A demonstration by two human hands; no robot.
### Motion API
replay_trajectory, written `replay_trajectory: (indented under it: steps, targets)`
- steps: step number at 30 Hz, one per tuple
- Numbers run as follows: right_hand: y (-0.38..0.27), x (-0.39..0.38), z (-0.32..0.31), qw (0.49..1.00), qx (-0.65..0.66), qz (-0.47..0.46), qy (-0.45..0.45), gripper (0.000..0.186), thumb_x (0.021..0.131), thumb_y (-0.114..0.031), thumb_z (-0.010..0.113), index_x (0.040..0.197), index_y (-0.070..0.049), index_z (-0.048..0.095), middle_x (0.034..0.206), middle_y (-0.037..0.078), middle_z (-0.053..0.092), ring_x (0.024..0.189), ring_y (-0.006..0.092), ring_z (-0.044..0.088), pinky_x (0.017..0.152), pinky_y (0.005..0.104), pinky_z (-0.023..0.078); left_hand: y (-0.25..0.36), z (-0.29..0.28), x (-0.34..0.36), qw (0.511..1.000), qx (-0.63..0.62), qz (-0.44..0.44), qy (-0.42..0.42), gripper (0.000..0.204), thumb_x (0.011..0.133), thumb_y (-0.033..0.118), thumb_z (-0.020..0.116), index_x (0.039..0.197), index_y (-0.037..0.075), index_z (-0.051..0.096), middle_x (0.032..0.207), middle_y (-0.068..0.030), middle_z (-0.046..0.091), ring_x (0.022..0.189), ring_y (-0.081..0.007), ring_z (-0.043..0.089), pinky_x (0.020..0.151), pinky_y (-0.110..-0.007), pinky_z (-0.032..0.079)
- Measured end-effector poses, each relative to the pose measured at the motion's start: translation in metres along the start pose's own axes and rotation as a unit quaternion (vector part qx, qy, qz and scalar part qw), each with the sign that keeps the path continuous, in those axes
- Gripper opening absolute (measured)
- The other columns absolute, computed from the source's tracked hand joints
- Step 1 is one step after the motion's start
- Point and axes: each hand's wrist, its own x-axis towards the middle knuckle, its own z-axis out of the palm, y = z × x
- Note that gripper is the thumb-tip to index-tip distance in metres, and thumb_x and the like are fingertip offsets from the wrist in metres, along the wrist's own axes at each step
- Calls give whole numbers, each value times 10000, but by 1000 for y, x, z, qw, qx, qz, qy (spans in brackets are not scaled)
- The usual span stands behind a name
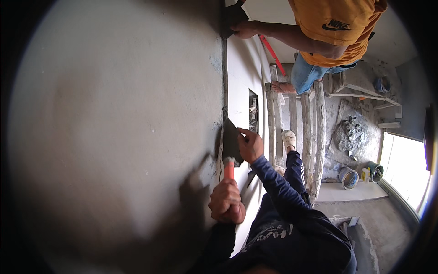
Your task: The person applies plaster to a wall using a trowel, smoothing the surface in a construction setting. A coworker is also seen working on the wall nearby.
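My left hand [226, 202] is wrapped around the orange handle of a pointed trowel [232, 144]. The dark triangular blade points away from me and lies along the edge where a grey plastered wall [123, 118] meets a white surface [238, 68]. My right hand [251, 145] is closed at the blade's right side, with curled fingers gripping or pressing its edge; the exact contact is partly hidden. Some grey mortar clings to the blade near the handle.
A co-worker in an orange shirt [333, 27] stands ahead, a hand on a dark object [233, 19] at the wall. A red bar [273, 55] leans nearby. Wooden poles [318, 132] form a platform underfoot. Below are buckets [348, 177] and a grey heap [353, 132]. An opening [253, 112] cuts the white surface.
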Motion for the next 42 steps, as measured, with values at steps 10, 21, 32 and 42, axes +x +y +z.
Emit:
replay_trajectory:
  steps: [10, 21, 32, 42]
  targets:
    - [-1, 0, 1, 1000, -12, 9, -6, 237, 849, -226, 598, 1035, -146, 721, 771, 154, 695, 717, 323, 690, 674, 410, 543, -3, 8, -1, 999, -36, 35, 20, 344, 849, 169, 556, 578, 50, 379, 474, -39, 432, 438, -157, 404, 537, -385, 432]
    - [-22, 5, -1, 996, -21, 69, -46, 235, 857, -229, 589, 1031, -139, 719, 799, 166, 692, 745, 359, 676, 683, 424, 542, -8, 1, 1, 997, -58, 22, 42, 344, 850, 183, 557, 577, 63, 385, 501, -40, 436, 462, -143, 395, 584, -342, 390]
    - [-16, 32, 9, 999, -25, 23, 7, 238, 840, -195, 601, 1022, -100, 720, 750, 165, 685, 658, 306, 677, 614, 388, 522, -22, 14, 32, 999, -36, 9, 19, 304, 825, 167, 525, 573, 63, 389, 473, -55, 434, 433, -154, 392, 564, -350, 403]
    - [-13, 47, 15, 999, -25, 1, 35, 216, 838, -186, 612, 999, -98, 727, 655, 161, 648, 570, 287, 644, 538, 380, 478, -33, 21, 46, 999, -23, 22, 12, 273, 775, 116, 505, 556, 28, 369, 480, -73, 441, 419, -186, 436, 491, -364, 453]
